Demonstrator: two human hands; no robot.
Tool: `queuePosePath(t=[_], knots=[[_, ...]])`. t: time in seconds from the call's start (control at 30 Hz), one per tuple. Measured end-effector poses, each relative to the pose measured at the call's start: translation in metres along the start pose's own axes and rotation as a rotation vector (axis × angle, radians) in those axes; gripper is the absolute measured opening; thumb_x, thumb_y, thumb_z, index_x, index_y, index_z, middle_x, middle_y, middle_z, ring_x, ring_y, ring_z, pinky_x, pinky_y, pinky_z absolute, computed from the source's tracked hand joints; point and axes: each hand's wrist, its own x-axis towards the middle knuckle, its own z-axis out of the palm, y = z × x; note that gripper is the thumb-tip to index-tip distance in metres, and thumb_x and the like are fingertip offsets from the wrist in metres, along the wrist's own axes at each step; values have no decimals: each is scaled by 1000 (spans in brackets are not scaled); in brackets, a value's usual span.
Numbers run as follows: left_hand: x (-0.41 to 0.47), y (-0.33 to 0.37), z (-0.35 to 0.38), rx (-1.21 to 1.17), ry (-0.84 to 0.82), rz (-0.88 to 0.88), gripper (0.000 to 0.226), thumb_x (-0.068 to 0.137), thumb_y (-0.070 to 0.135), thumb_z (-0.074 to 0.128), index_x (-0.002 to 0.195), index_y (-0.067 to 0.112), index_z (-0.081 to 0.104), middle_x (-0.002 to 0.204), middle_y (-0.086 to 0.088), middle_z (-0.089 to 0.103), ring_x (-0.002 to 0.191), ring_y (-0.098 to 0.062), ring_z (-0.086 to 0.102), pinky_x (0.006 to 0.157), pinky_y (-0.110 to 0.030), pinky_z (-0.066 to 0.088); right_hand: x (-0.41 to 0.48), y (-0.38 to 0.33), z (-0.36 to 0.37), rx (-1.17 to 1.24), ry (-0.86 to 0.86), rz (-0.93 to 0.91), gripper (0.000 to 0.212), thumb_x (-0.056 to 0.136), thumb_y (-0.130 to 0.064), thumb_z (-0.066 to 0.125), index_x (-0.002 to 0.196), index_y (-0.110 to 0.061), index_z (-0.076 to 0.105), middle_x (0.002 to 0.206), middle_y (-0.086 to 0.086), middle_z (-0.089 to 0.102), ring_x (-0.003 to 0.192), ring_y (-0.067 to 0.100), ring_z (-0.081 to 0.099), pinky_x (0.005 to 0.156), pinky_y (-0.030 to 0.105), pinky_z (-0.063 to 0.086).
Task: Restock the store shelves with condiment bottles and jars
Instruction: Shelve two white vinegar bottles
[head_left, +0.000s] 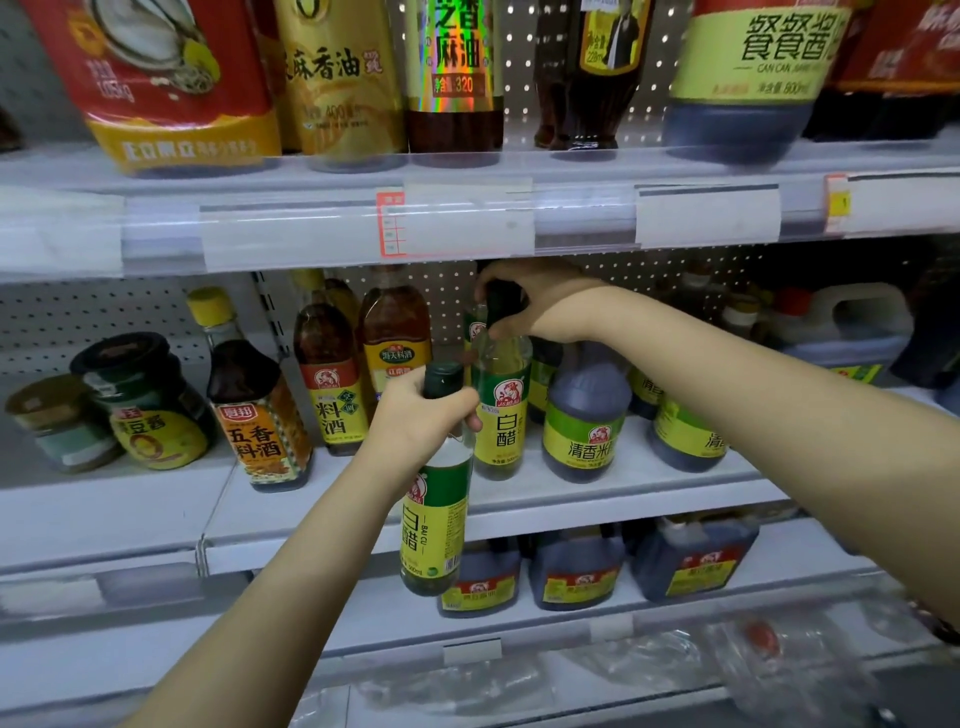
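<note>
My left hand (421, 418) grips the neck of a clear white vinegar bottle (434, 525) with a green cap and yellow-green label, held in the air in front of the middle shelf (597, 493). My right hand (540, 306) reaches into that shelf and curls round the dark cap of a second white vinegar bottle (501, 410), which stands upright on the shelf. Beside it on the right stands a dark rice vinegar bottle (584, 421).
Cooking wine bottles (332, 374), a square spiced wine bottle (260, 421) and jars (145, 405) fill the middle shelf's left part. Large bottles stand on the top shelf (467, 171). Dark vinegar jugs (576, 574) sit on the lower shelf. Crumpled clear plastic (769, 660) lies at bottom right.
</note>
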Motion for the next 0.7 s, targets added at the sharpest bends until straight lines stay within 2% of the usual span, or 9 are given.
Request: queuePosePath(t=[0.1, 0.2, 0.33, 0.5, 0.6, 0.7], knots=[[3, -4, 1, -31, 3, -16, 7, 82, 3, 60, 75, 2, 61, 57, -3, 66, 68, -24, 58, 70, -36, 53, 2, 0, -1, -6, -27, 24, 54, 87, -34, 67, 135, -28, 43, 132, 4, 53, 110, 27, 55, 91, 38, 51], [5, -8, 4, -34, -6, -35, 11, 81, 3, 60, 70, 4, 62, 58, -5, 66, 69, -25, 58, 78, -46, 54, 5, 3, 0, -9, -31, 57, 59, 88, -37, 66, 139, -26, 40, 126, -1, 53, 111, 24, 55, 93, 35, 48], [6, -10, 5, -41, -17, -53, 18, 81, 5, 61, 63, 7, 62, 59, -6, 66, 68, -25, 58, 81, -49, 53, 9, 7, 1, -13, -27, 115, 63, 90, -39, 63, 144, -22, 36, 139, 8, 51, 118, 29, 52, 92, 30, 43], [8, -11, 4, -53, -4, -69, 22, 80, 4, 60, 59, 11, 62, 59, -5, 66, 69, -26, 58, 80, -50, 53, 11, 10, 0, -2, -30, 129, 61, 94, -36, 59, 146, -18, 33, 146, 10, 44, 126, 28, 46, 93, 26, 36], [8, -10, 3, -55, 3, -73, 21, 82, 4, 60, 62, 11, 62, 57, -4, 66, 69, -26, 58, 80, -50, 53, 17, 13, 2, 44, -56, 154, 62, 91, -41, 60, 144, -18, 37, 145, 9, 46, 125, 28, 47, 103, 34, 39], [7, -7, 3, -65, 18, -80, 21, 83, 2, 60, 65, 13, 61, 56, -3, 66, 69, -25, 59, 78, -45, 54, 19, 15, 2, 79, -36, 154, 62, 91, -40, 61, 144, -18, 37, 145, 9, 45, 126, 28, 47, 102, 32, 39]])
